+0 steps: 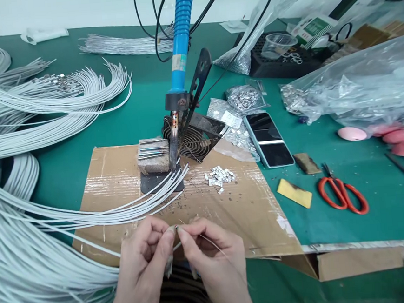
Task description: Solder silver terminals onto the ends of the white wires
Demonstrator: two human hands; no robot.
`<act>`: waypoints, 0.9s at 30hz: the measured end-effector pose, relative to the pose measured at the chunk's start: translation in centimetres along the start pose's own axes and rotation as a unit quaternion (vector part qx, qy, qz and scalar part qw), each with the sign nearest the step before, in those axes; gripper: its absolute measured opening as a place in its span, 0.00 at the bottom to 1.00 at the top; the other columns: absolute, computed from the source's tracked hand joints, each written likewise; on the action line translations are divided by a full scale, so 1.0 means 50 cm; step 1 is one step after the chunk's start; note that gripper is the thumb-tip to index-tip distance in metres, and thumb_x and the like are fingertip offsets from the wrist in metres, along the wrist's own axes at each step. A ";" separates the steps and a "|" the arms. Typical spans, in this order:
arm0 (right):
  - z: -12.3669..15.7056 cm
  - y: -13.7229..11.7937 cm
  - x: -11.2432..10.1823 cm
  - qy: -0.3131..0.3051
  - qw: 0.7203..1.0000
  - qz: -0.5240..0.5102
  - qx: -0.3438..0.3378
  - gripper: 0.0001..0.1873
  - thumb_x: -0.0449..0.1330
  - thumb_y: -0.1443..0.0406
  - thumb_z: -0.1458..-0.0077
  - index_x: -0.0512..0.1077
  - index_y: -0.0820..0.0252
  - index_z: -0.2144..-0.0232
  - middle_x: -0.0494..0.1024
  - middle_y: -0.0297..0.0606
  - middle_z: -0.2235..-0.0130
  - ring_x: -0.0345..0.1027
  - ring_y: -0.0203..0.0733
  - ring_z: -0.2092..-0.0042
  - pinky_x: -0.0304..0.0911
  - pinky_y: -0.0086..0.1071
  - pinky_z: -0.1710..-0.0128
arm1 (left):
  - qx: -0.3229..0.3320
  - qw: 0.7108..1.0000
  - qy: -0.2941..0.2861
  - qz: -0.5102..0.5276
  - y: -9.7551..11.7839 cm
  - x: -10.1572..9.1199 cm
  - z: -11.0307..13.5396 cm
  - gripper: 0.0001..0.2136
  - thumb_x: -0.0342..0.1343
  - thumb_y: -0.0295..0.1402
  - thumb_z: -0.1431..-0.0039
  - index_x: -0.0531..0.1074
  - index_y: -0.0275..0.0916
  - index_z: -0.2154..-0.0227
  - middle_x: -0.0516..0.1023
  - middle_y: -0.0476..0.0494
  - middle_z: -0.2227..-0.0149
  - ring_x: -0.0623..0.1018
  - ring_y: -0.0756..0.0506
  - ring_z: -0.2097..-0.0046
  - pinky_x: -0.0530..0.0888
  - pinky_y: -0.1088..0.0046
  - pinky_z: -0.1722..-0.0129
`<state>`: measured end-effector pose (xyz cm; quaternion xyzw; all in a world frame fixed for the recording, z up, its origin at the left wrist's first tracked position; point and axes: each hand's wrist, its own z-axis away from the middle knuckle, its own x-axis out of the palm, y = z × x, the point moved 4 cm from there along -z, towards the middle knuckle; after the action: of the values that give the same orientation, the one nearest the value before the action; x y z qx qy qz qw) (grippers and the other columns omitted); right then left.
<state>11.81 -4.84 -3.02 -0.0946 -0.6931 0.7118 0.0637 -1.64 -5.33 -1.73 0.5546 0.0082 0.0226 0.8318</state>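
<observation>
My left hand (143,259) is closed, thumb and index finger pinching at the tip of a white cable (97,245) that comes in from the left. Fingertip to fingertip with it, my right hand (213,258) is pinched at the same tiny end, whose details are too small to make out. A thin pale wire (211,242) crosses the right fingers. Beyond the hands, a bunch of white cables (133,213) lies with its ends under a blue-handled soldering iron (181,41) fixed in a stand. Small metal pieces (220,175) sit in a pile on the cardboard (256,212).
Large bundles of white cable (39,267) cover the left side. A small fan (196,140) stands behind the iron's tip. To the right lie a phone (269,139), a yellow sponge (294,193), red-handled scissors (341,194) and plastic bags (360,78).
</observation>
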 end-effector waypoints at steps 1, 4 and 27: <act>0.008 -0.002 0.002 0.020 0.998 0.019 -0.055 0.08 0.66 0.69 0.42 0.79 0.58 0.74 0.74 0.30 0.79 0.61 0.32 0.79 0.59 0.24 0.80 | -0.019 0.999 -0.014 0.033 -0.001 0.001 -0.003 0.17 0.63 0.46 0.35 0.72 0.39 0.72 0.64 0.56 0.80 0.58 0.53 0.77 0.55 0.78 0.77; 0.017 -0.025 0.001 0.017 0.976 0.080 -0.204 0.10 0.64 0.77 0.42 0.78 0.57 0.68 0.74 0.29 0.77 0.64 0.32 0.76 0.62 0.25 0.76 | -0.065 0.990 -0.056 0.108 -0.004 -0.001 -0.013 0.17 0.66 0.48 0.38 0.71 0.39 0.70 0.62 0.59 0.80 0.51 0.55 0.78 0.52 0.80 0.78; -0.107 -0.045 -0.109 -0.167 0.925 0.255 -0.225 0.16 0.56 0.68 0.32 0.68 0.56 0.75 0.70 0.30 0.75 0.63 0.36 0.72 0.58 0.29 0.72 | -0.122 0.990 -0.068 0.016 -0.008 -0.009 -0.039 0.13 0.71 0.37 0.51 0.72 0.37 0.75 0.58 0.61 0.83 0.51 0.56 0.79 0.50 0.81 0.79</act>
<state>18.24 -0.75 -0.62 -0.1598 -0.7884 0.5345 -0.2593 -2.17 -3.71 -2.83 0.4495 -0.0603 -0.0009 0.8912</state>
